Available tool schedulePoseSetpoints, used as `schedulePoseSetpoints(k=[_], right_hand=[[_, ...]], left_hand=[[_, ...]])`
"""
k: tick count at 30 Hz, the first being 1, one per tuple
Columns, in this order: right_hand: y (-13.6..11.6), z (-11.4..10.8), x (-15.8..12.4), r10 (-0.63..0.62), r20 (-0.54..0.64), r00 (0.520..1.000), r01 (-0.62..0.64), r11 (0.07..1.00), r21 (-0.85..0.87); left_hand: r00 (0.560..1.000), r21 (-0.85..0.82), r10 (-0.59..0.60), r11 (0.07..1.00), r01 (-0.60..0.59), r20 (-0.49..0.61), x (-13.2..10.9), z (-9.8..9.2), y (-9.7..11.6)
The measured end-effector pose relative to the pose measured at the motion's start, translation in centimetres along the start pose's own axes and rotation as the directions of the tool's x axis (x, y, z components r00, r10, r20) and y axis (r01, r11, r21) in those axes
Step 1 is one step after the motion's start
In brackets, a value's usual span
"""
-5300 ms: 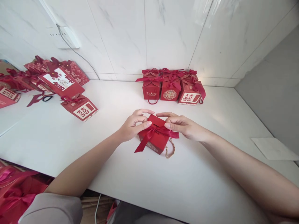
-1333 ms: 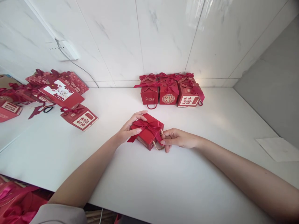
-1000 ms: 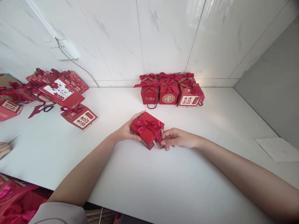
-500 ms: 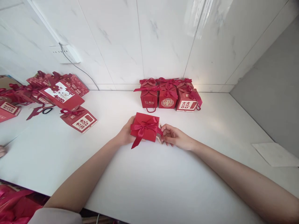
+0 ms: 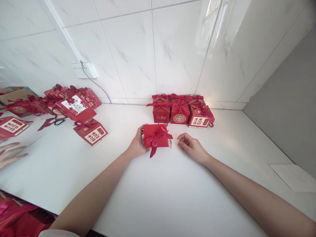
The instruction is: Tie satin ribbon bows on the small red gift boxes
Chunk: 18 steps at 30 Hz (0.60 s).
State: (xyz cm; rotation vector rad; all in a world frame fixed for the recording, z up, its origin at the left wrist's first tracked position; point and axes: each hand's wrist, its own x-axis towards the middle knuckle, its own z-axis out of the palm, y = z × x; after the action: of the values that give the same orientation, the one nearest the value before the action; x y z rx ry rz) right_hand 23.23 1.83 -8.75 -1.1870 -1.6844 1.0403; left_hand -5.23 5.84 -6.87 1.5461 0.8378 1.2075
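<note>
A red gift box topped with a red ribbon bow is in my left hand, which grips it from its left side; the thumb and some fingers are partly hidden by the box. A pale twisted cord shows at the box's right side. Just right of the box, apart from it, is my right hand. Its fingers are loosely curled and I see nothing in them.
Several bow-tied red boxes stand grouped against the tiled wall. Left are a double-happiness box, more red packages, black-handled scissors and another person's hand. A white sheet lies at right.
My right hand has let go of the box's right side and moved slightly away from it. The box has turned a little in my left hand. Another person's hand reaches further in from the left.
</note>
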Motion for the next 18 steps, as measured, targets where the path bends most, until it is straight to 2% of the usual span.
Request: schedulePoseSetpoints(k=[3, 7, 9, 13, 15, 18], right_hand=[[0.3, 0.1, -0.2, -0.029, -0.006, 1.0, 0.028, 0.997, -0.07], [0.5, 0.1, -0.3, -0.09, -0.066, 0.994, 0.082, 0.989, -0.121], [0.5, 0.1, -0.3, -0.16, -0.073, 0.984, 0.148, 0.978, -0.148], [0.2, 0.6, -0.2, -0.344, 0.043, 0.938, 0.343, 0.905, -0.25], [0.0, 1.0, -0.2, -0.377, 0.077, 0.923, 0.383, 0.883, -0.27], [-0.1, 1.4, -0.3, -0.415, 0.052, 0.908, 0.413, 0.871, -0.265]], left_hand=[[0.994, 0.165, 0.083, 0.982, -0.093, 0.068, -0.2, -0.6, -0.1], [0.99, 0.253, 0.121, 0.958, -0.135, 0.071, -0.1, -1.1, -0.4], [0.987, 0.298, 0.136, 0.942, -0.156, 0.087, 0.0, -1.0, -0.3], [0.974, 0.377, 0.147, 0.904, -0.204, 0.174, -0.5, 0.3, 0.6], [0.962, 0.375, 0.135, 0.901, -0.218, 0.235, -0.9, 1.3, 1.1], [0.946, 0.372, 0.128, 0.897, -0.238, 0.297, -1.4, 2.7, 1.3]])
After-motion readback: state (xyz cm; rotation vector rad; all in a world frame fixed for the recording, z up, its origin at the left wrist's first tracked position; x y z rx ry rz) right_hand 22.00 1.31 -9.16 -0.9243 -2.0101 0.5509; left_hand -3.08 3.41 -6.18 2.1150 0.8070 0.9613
